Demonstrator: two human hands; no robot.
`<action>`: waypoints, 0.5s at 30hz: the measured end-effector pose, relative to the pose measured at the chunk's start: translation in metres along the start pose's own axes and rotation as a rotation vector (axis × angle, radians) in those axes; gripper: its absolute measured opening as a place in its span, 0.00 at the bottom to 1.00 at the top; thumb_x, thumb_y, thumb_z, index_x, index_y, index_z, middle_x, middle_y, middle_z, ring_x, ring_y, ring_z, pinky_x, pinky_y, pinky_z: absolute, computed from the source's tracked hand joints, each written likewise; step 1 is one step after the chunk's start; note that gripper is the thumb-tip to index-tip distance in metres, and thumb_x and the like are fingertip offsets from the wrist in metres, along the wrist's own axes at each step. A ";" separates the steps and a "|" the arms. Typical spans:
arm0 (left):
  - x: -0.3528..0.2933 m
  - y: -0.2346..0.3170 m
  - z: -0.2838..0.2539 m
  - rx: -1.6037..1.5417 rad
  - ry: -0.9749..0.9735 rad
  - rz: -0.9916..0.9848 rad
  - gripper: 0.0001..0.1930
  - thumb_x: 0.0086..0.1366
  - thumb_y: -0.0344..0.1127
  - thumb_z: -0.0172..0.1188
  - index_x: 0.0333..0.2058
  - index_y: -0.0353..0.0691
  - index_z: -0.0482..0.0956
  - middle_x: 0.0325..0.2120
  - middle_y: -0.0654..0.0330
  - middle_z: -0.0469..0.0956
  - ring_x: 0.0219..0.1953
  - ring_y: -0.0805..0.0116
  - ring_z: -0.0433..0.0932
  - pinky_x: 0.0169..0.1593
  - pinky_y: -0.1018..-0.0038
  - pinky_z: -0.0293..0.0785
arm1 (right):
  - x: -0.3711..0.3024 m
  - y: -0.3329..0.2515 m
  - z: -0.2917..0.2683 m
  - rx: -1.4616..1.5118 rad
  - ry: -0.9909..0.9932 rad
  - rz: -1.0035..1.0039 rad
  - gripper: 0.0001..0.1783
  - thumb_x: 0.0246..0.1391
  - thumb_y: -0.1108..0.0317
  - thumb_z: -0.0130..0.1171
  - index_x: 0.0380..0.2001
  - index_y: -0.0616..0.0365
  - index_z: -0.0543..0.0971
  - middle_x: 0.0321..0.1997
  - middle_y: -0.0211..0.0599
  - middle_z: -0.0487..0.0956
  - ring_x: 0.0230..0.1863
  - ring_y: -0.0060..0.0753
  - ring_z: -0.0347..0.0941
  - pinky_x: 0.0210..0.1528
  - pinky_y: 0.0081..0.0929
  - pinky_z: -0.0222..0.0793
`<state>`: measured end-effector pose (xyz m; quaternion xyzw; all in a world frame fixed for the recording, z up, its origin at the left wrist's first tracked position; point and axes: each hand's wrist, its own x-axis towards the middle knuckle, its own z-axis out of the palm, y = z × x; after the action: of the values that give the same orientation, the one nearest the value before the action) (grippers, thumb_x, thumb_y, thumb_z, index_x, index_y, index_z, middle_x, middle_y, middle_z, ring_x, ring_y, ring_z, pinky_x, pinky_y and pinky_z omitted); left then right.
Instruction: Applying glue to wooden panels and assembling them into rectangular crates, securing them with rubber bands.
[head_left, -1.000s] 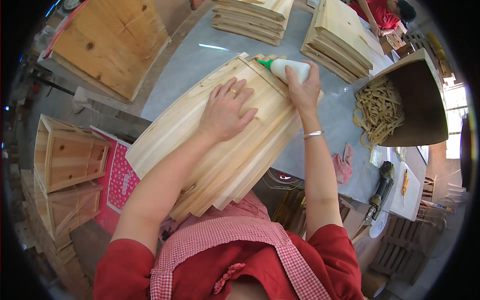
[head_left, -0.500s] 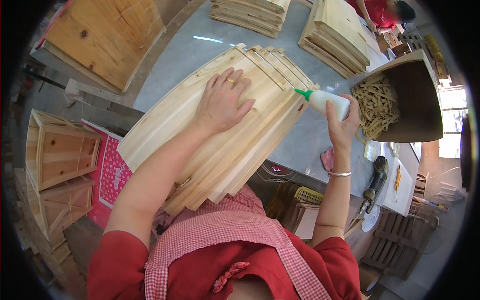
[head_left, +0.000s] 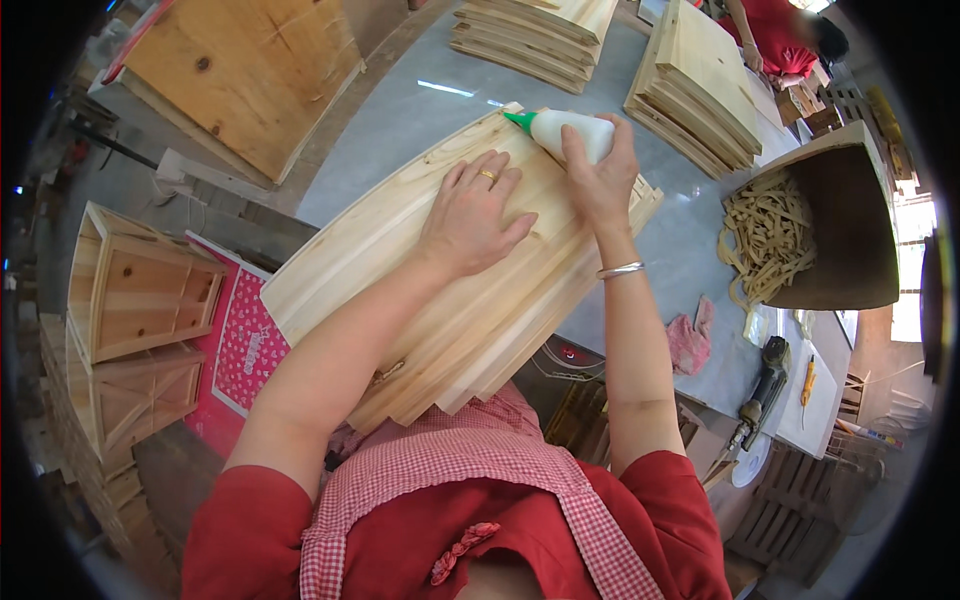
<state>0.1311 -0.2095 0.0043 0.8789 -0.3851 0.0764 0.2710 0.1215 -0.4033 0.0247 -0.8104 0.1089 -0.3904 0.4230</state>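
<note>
Several pale wooden panels (head_left: 400, 290) lie fanned out in overlapping layers in front of me, their notched far ends staggered. My left hand (head_left: 475, 215) rests flat on the top panel with fingers spread, a gold ring on one finger. In my right hand (head_left: 605, 175) is a white squeeze bottle (head_left: 570, 134) with a green nozzle. The bottle is tilted, its tip pointing left at the far end of the top panel. Whether the tip touches the wood, I cannot tell. A silver bangle circles my right wrist.
Stacks of panels (head_left: 700, 90) stand at the table's far side. An open box (head_left: 850, 220) holds tan strips (head_left: 765, 240) at right. Near it lie a pink cloth (head_left: 690, 338), a power tool (head_left: 765, 385) and an orange-handled tool (head_left: 808, 380). Wooden boxes (head_left: 150, 300) sit at left; another person (head_left: 775, 45) works far right.
My right hand has carried the bottle left and away from me, from the panels' right edge to the far end of the top panel. My left hand stays on the wood. The view has shifted slightly.
</note>
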 end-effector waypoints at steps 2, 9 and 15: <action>-0.001 -0.001 0.000 -0.008 0.006 0.003 0.28 0.63 0.50 0.62 0.55 0.36 0.74 0.62 0.48 0.68 0.67 0.51 0.63 0.70 0.54 0.54 | 0.005 -0.006 -0.008 -0.058 -0.076 -0.015 0.24 0.49 0.61 0.69 0.45 0.62 0.75 0.39 0.50 0.80 0.39 0.49 0.79 0.43 0.38 0.74; 0.001 -0.004 0.003 0.005 0.052 0.034 0.28 0.62 0.50 0.63 0.54 0.36 0.76 0.60 0.49 0.70 0.66 0.52 0.65 0.69 0.55 0.55 | -0.028 -0.007 -0.090 -0.258 -0.107 -0.100 0.24 0.49 0.63 0.69 0.46 0.62 0.74 0.41 0.50 0.80 0.39 0.49 0.79 0.43 0.39 0.74; -0.001 -0.007 0.005 0.017 0.076 0.044 0.27 0.62 0.49 0.63 0.54 0.36 0.76 0.60 0.49 0.70 0.65 0.51 0.66 0.69 0.57 0.56 | -0.076 0.003 -0.134 -0.207 0.018 -0.053 0.22 0.53 0.63 0.68 0.47 0.62 0.73 0.38 0.43 0.78 0.38 0.39 0.79 0.38 0.35 0.75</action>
<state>0.1349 -0.2078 -0.0027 0.8690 -0.3930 0.1188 0.2761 -0.0264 -0.4470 0.0263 -0.8488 0.1312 -0.3953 0.3256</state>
